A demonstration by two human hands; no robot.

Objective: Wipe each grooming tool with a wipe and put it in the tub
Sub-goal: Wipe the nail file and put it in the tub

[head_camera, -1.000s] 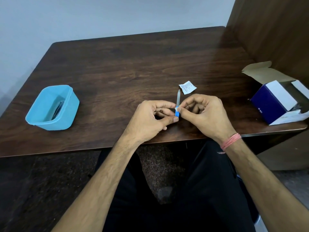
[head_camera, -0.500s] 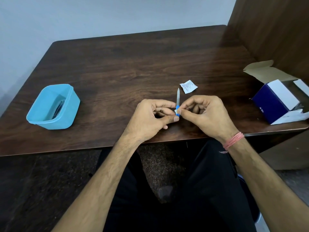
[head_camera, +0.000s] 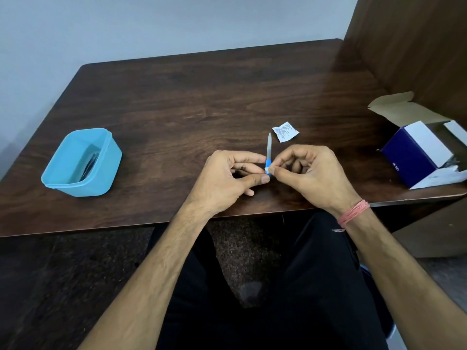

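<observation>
A nail file [head_camera: 269,147] with a grey blade and a blue handle stands nearly upright above the table's front edge. My left hand [head_camera: 227,180] pinches its blue handle between thumb and fingers. My right hand [head_camera: 312,175] pinches a small white wipe [head_camera: 267,169] against the handle. The blue tub [head_camera: 101,178] sits at the left of the table with dark tools lying inside it.
A torn white wipe sachet [head_camera: 285,131] lies just beyond the file's tip. An open navy and white box [head_camera: 417,152] sits at the table's right edge, beside a wooden side panel [head_camera: 414,46]. The dark wooden table [head_camera: 202,97] stretches behind my hands.
Both hands stay together on the file; the right fingers have shifted slightly on the handle with the wipe. The file's tilt is almost the same.
</observation>
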